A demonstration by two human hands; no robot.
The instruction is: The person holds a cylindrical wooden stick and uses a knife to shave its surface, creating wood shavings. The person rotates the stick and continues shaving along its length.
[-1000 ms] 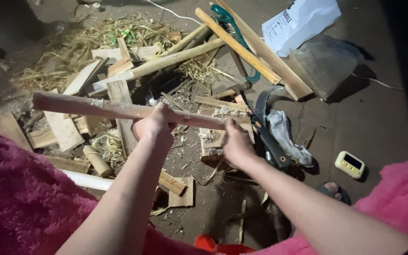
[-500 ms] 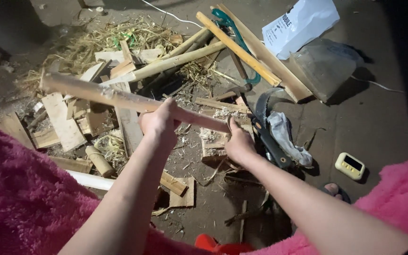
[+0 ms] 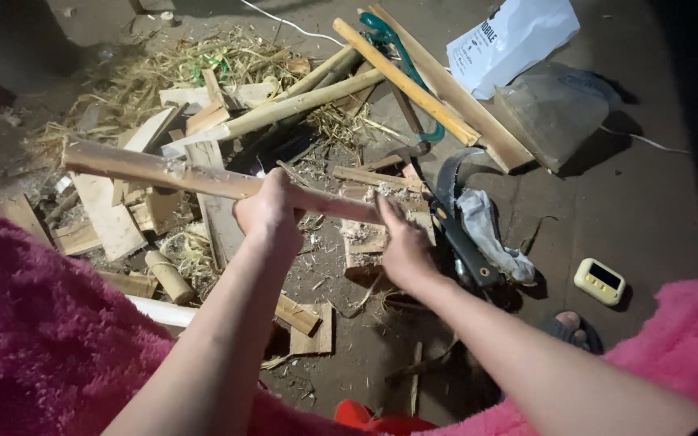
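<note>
Head view: left hand [image 3: 270, 214] hides stick's [image 3: 163, 171] middle.

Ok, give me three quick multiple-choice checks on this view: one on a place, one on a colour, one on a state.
1. Where is the small yellow device?
A. on the floor at the right
B. on the wood pile
C. in a hand

2. What colour is the fluffy cloth in the foreground?
A. blue
B. pink
C. grey

3. How is the long wooden stick held?
A. lying loose on the floor
B. left hand gripping, right hand at its end
C. leaning on a wall

A: it lies on bare floor.
B: the cloth is plainly pink.
B: the fingers wrap it.
</note>
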